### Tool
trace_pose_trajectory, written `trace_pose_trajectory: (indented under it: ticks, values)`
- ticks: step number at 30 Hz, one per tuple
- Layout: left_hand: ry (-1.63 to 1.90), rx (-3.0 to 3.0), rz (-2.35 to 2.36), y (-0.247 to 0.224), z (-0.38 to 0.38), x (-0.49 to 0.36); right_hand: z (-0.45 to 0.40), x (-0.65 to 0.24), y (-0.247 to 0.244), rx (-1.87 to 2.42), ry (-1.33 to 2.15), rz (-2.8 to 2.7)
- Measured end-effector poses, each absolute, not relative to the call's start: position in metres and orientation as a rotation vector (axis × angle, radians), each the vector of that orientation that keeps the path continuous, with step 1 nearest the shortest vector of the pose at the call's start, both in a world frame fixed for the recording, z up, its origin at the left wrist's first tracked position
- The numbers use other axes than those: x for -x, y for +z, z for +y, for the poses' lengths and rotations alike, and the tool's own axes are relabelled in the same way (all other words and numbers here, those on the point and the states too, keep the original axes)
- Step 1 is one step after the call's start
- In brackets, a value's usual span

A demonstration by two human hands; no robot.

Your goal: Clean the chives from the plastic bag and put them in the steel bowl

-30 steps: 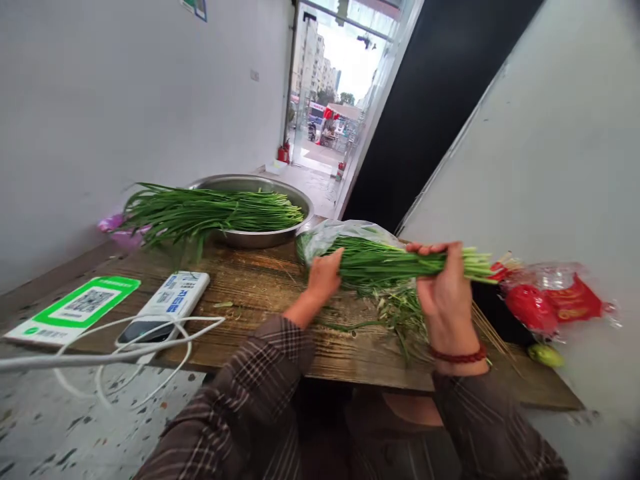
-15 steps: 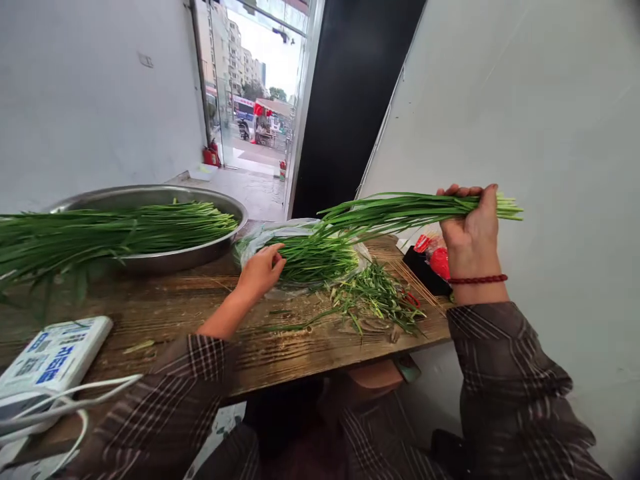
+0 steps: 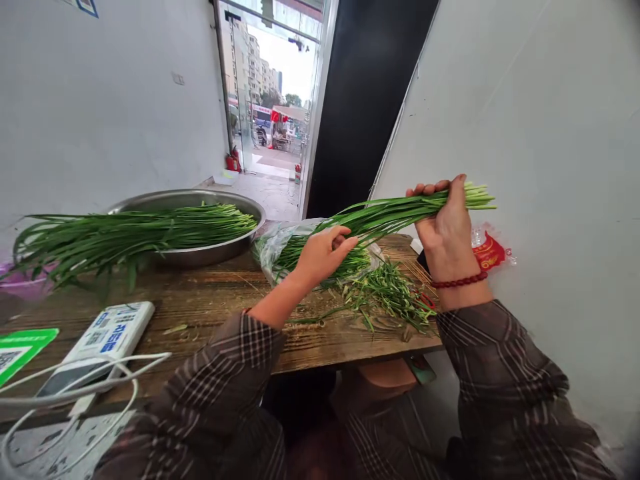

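Observation:
A bunch of long green stalks (image 3: 385, 215) lies across my right hand (image 3: 445, 217), which is wrapped round it near the pale cut ends. Its leafy tips reach left over a clear plastic bag (image 3: 270, 253) holding more greens. My left hand (image 3: 325, 253) is just beside these tips, thumb and fingers apart, with nothing held. Loose trimmed leaves (image 3: 395, 293) are heaped on the wooden table at the bag's right. In a wide metal basin (image 3: 200, 257) at the left rests a large pile of the same stalks (image 3: 185, 227), its leaves hanging over the rim.
A white box with blue print (image 3: 117, 333) and white cables (image 3: 120, 383) lie at the table's left, near a green card (image 3: 25, 350). A red package (image 3: 490, 252) is behind my right wrist. Beyond the table is a glass door (image 3: 245, 100).
My left hand has moved right and up towards the leafy tips. My right hand, still round the bunch, has come slightly left. The view has turned a little to the left.

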State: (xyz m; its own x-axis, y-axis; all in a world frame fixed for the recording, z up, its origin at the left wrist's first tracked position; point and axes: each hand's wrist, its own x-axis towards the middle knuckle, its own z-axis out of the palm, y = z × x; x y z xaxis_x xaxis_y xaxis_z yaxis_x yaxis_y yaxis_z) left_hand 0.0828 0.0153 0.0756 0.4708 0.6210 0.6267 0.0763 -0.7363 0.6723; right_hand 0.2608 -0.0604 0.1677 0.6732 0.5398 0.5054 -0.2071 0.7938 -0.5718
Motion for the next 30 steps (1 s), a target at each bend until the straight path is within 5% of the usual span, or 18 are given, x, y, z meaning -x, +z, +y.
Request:
trace_pose_trajectory:
  ticks: [11,21,30]
  values:
    - [1.154,-1.343,0.605,0.052,0.031,-0.094,-0.059,-0.257,0.181,0.481,0.402,-0.689]
    - [1.208,-2.205,0.999,-0.009,0.060,-0.054,-0.058,-0.304,0.188,0.387,0.342,-0.494]
    - [0.811,-1.658,0.379,0.041,-0.001,-0.098,-0.045,-0.266,0.173,0.418,0.384,-0.548]
